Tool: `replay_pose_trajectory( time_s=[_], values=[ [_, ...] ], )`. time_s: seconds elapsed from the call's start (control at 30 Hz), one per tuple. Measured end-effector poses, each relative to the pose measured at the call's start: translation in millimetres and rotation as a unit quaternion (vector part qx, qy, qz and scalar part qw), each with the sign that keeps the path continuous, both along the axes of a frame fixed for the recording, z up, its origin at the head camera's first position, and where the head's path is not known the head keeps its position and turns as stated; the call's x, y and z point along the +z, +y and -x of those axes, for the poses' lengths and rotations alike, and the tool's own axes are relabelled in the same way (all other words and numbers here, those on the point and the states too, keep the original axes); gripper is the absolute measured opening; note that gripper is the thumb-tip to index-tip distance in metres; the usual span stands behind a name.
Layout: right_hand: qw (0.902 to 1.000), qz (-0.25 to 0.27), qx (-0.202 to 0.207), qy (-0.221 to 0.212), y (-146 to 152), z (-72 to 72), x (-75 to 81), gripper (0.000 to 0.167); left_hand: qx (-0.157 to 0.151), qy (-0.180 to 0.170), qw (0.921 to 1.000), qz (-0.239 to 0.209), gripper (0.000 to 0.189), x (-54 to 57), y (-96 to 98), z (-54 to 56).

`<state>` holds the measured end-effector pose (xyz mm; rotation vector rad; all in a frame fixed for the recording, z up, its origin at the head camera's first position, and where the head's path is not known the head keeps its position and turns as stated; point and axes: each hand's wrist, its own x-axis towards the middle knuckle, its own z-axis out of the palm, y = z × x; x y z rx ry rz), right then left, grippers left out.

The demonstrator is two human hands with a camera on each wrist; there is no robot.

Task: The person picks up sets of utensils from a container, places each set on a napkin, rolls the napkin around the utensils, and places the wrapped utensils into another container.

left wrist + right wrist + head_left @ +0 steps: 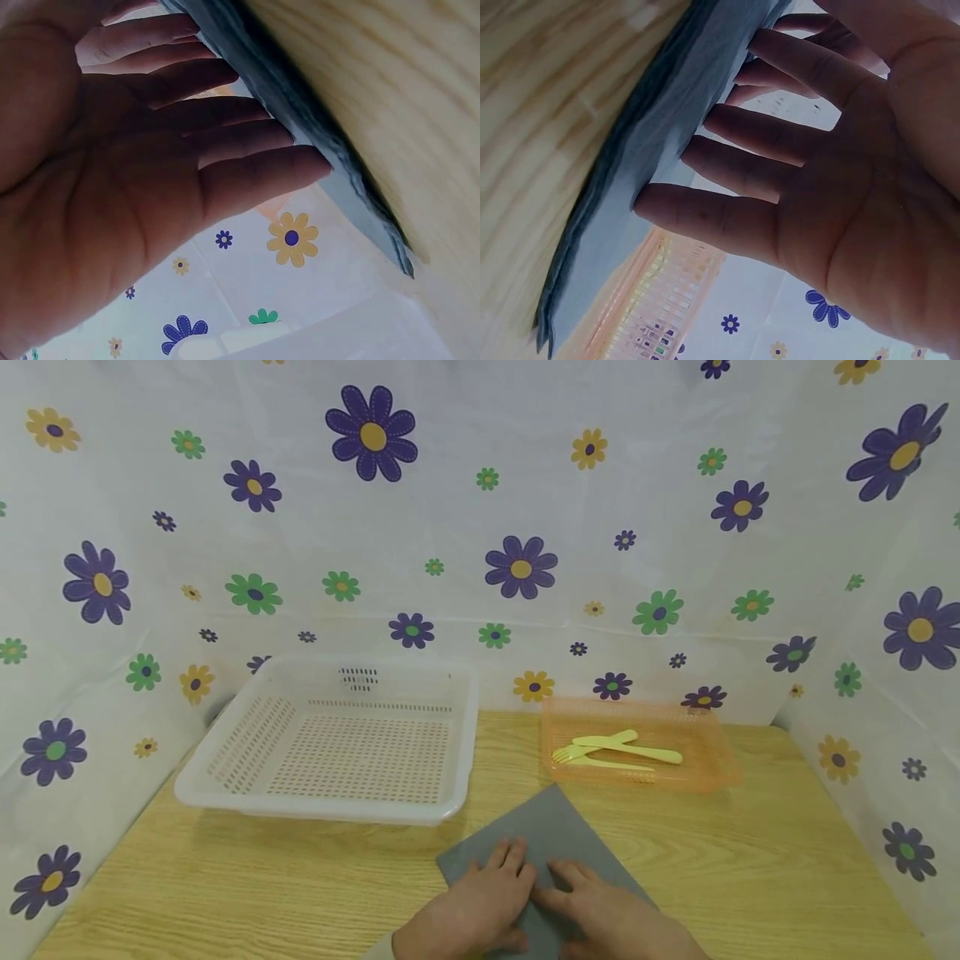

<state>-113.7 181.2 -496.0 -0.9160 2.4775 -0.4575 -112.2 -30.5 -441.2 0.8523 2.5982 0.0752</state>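
Note:
A folded grey cloth (pixel 555 827) lies flat at the front of the table, turned so one corner points away from me. My left hand (pixel 480 902) rests on its left part, fingertips touching the top. On the right side my right hand (pixel 611 914) also touches it, its fingers spread. The two hands are close together over the cloth's middle. In the left wrist view, the cloth (pixel 330 146) shows several stacked layers at its edge, under extended fingers. The right wrist view has fingertips pressing the same layered cloth (pixel 630 180).
A white perforated basket (pixel 461 777) stands at the back left of the wooden table (pixel 300 885). At the back right is a shallow orange basket (pixel 708 760) with yellow plastic cutlery (pixel 630 748), including a fork. A flower-print sheet (pixel 450 518) encloses the back and sides.

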Motion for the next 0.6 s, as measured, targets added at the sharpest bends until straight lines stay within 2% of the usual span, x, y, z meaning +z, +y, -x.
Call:
replay_pose_trajectory(
  time_s=[0.1,0.2,0.3,0.4,0.5,0.6],
  values=[
    [1.0,0.001,-0.001,-0.005,-5,-4.5,19.7,0.073,0.002,-0.003,1.0,0.004,0.076,0.4,0.8,-0.3],
    [1.0,0.003,0.002,-0.009,-8,-8.0,36.4,0.073,-0.002,0.01,0.9999,0.009,0.075,-0.8,1.6,-1.6],
    [0.9999,0.004,0.001,-0.013,-9,-9.3,43.3,0.071,-0.008,0.025,0.9996,0.013,0.074,-1.7,1.9,-2.9],
    [0.9998,0.005,-0.007,-0.019,-8,-8.5,41.0,0.071,-0.009,0.029,0.9994,0.019,0.074,-1.4,2.0,-3.5],
    [0.9998,0.017,0.002,-0.008,-1,-3.2,23.0,0.072,-0.006,0.031,0.9992,0.023,0.075,-1.3,2.8,-4.3],
    [0.9995,0.031,0.008,0.003,3,-0.6,13.4,0.07,-0.002,0.033,0.9991,0.027,0.075,-1.6,4.0,-5.4]
  ],
)
